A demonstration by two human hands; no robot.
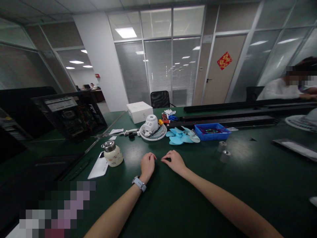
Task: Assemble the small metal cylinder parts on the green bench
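Note:
My left hand (148,166), wearing a grey watch (139,183) on its wrist, rests over the green table with its fingers curled loosely inward. Nothing shows in it. Across a small gap, my right hand (175,161) has thumb and fingertips drawn together in a loose pinch, with no object visible between them. Beyond the hands lies a white fan head on its round grille (153,132). Light-blue fan blades (177,136) lie to its right. A cream jar-shaped bottle (113,154) with a metal lid stands left of my left hand.
A blue tray (213,132) of wires and two metal cylinders (225,156) are at the right. A white box (140,111) stands behind the fan. At left are a white phone-like slab (98,167) and an opened computer case (71,114). Another person (278,89) sits far right.

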